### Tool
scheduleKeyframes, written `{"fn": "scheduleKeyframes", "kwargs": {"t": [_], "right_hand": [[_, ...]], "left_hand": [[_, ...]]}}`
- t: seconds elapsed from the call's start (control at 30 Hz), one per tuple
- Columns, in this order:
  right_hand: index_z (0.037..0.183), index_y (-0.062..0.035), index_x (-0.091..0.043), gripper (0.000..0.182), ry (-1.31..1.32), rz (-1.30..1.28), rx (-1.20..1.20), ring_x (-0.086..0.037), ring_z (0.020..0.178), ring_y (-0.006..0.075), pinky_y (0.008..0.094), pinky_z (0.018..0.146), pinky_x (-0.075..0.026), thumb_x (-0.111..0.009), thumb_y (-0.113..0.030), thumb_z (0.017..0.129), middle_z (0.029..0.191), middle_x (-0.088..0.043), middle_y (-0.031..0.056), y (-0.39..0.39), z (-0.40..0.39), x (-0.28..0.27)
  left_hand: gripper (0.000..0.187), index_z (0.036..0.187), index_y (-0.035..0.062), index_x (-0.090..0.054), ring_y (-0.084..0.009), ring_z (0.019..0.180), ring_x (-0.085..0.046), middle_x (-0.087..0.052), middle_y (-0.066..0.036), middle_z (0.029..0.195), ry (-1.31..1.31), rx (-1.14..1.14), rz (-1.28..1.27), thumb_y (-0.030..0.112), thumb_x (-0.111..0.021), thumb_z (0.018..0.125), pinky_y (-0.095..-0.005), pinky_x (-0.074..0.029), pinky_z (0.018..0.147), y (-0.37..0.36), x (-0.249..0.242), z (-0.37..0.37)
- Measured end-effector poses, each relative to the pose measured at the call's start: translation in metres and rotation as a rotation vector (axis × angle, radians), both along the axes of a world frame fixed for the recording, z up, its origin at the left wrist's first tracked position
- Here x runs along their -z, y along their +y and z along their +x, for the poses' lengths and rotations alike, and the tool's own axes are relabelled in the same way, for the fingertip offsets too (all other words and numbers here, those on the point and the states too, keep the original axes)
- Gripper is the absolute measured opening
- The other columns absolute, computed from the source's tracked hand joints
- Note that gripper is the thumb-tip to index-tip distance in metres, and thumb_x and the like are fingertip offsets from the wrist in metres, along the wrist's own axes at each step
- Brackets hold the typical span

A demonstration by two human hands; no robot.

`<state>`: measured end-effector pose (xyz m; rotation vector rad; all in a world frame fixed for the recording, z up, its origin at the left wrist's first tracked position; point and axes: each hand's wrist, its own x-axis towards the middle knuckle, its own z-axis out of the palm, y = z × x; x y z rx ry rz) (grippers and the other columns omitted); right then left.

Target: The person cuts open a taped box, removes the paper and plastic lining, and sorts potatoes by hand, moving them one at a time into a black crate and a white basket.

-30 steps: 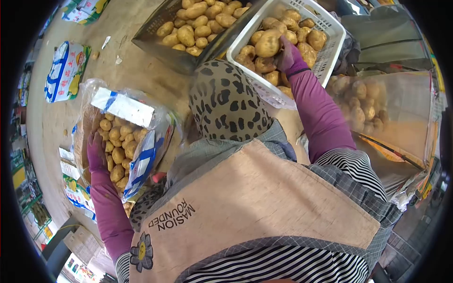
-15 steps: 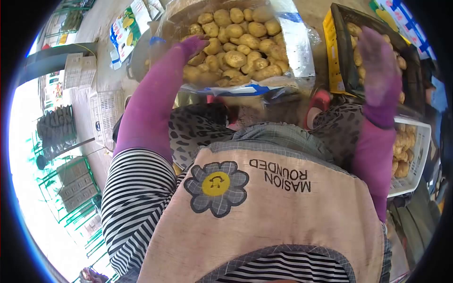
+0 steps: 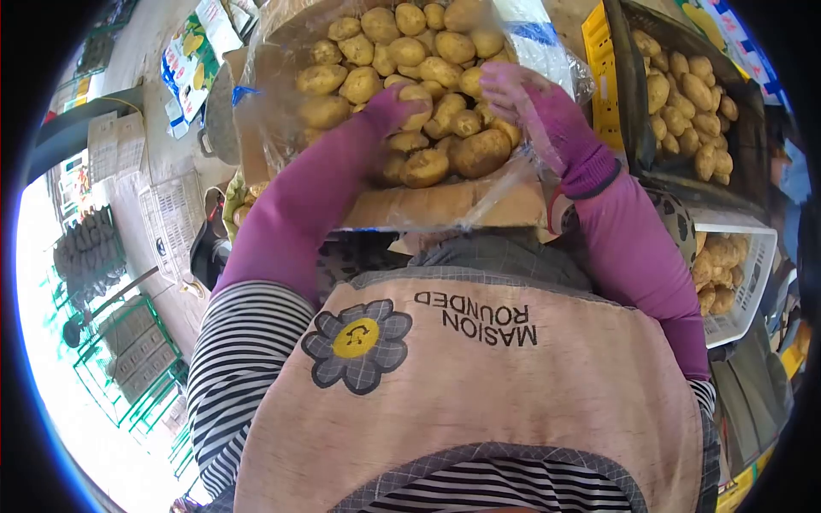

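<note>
A cardboard box (image 3: 445, 205) lined with clear plastic sits in front of me, heaped with potatoes (image 3: 428, 167). In a purple glove, my left hand (image 3: 395, 107) reaches into the box from the left, its fingers closed round a potato (image 3: 416, 106). My right hand (image 3: 523, 92), gloved too, is over the right side of the heap. Its fingers are apart, near the potatoes, and nothing shows in them.
To the right stand a dark-lined yellow crate (image 3: 605, 77) of potatoes and a white crate (image 3: 761, 274) holding more. A printed carton sheet (image 3: 190, 68), white baskets (image 3: 175, 214) and green racks (image 3: 137, 359) are on the left.
My right hand has moved left from above the yellow crate to the box. My left hand has gone further into the heap and closed on a potato. The box appears nearer to me.
</note>
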<state>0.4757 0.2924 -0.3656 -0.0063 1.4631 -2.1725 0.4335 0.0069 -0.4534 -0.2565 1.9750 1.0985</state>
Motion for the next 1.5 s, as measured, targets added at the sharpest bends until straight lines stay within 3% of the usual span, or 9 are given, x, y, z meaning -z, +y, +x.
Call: {"fn": "scheduleKeyframes", "kwargs": {"t": [0.2,0.33,0.57,0.77,0.87,1.0,1.1,1.37,1.5], "right_hand": [[0.148,-0.0063,-0.023,0.073,0.418,0.463,-0.144,-0.051,0.121,0.0259,0.0317,0.101,-0.042,-0.064,-0.021,0.09,0.132,-0.051,0.0198,-0.034,0.016,0.002],[0.145,-0.0065,-0.028,0.073,0.382,0.379,-0.077,-0.056,0.115,0.0226,0.0317,0.096,-0.045,-0.069,-0.018,0.086,0.124,-0.055,0.0189,-0.037,0.014,-0.016],[0.141,-0.0115,-0.035,0.077,0.567,0.865,-0.072,-0.057,0.112,0.0315,0.0397,0.094,-0.047,-0.074,-0.035,0.079,0.126,-0.051,0.0197,-0.035,0.015,-0.009],[0.14,-0.0145,-0.036,0.08,0.702,0.987,-0.088,-0.057,0.11,0.0357,0.0435,0.092,-0.048,-0.074,-0.043,0.076,0.122,-0.05,0.021,-0.041,0.028,-0.009],[0.14,-0.0142,-0.036,0.078,0.73,1.007,-0.095,-0.057,0.109,0.0357,0.0429,0.091,-0.048,-0.074,-0.042,0.077,0.121,-0.049,0.0223,-0.042,0.03,-0.015],[0.14,-0.0126,-0.037,0.076,0.796,1.196,-0.187,-0.057,0.107,0.038,0.0423,0.092,-0.048,-0.072,-0.038,0.078,0.123,-0.048,0.0232,-0.037,0.025,-0.02],[0.14,-0.0093,-0.036,0.075,0.9,1.231,-0.126,-0.056,0.107,0.0387,0.0422,0.093,-0.047,-0.072,-0.032,0.079,0.126,-0.046,0.0235,-0.041,0.036,-0.01],[0.136,0.0058,-0.037,0.079,0.12,0.532,-0.261,-0.058,0.109,0.0262,0.0334,0.094,-0.046,-0.074,-0.034,0.079,0.116,-0.057,0.0191,-0.036,0.027,-0.002],[0.137,0.0049,-0.037,0.078,-0.311,0.144,-0.126,-0.057,0.108,0.0204,0.0277,0.093,-0.046,-0.074,-0.031,0.078,0.116,-0.057,0.0148,-0.025,0.023,-0.025]], "left_hand": [[0.082,0.14,0.0088,-0.037,-0.0217,0.119,-0.053,-0.054,-0.01,0.122,0.017,-0.137,0.967,0.045,-0.073,0.076,-0.0401,-0.047,0.1,0.041,-0.104,0.016],[0.071,0.141,0.0054,-0.036,-0.0232,0.119,-0.053,-0.054,-0.011,0.125,-0.096,-0.256,0.911,0.04,-0.067,0.086,-0.0405,-0.046,0.101,0.047,-0.112,0.017],[0.056,0.135,-0.0018,-0.042,-0.025,0.117,-0.054,-0.056,-0.019,0.123,1.09,0.181,0.14,0.037,-0.055,0.095,-0.0334,-0.041,0.1,0.056,-0.089,0.04],[0.037,0.122,-0.0023,-0.052,-0.0212,0.105,-0.06,-0.057,-0.017,0.122,0.793,0.078,0.227,0.026,-0.045,0.1,-0.0345,-0.05,0.088,0.039,-0.081,0.042],[0.031,0.12,-0.0018,-0.052,-0.0202,0.102,-0.062,-0.056,-0.016,0.123,0.244,-0.318,0.424,0.022,-0.044,0.101,-0.0343,-0.053,0.082,0.044,-0.098,0.043],[0.043,0.129,-0.0004,-0.047,-0.0228,0.11,-0.058,-0.055,-0.017,0.126,0.847,0.236,0.171,0.029,-0.052,0.097,-0.0344,-0.049,0.09,0.028,-0.036,0.038],[0.053,0.133,0.0007,-0.046,-0.0272,0.115,-0.056,-0.054,-0.018,0.13,0.626,-0.002,0.144,0.03,-0.06,0.092,-0.0348,-0.046,0.095,0.063,-0.097,0.059],[0.024,0.109,0.0023,-0.063,-0.0287,0.108,-0.059,-0.061,-0.014,0.116,0.793,0.152,0.208,0.018,-0.056,0.093,-0.035,-0.047,0.093,0.052,-0.06,0.049],[0.028,0.118,0.0068,-0.06,-0.0259,0.106,-0.059,-0.063,-0.013,0.111,0.855,0.335,-0.032,0.021,-0.055,0.094,-0.0364,-0.044,0.099,0.037,-0.02,0.016]]}}
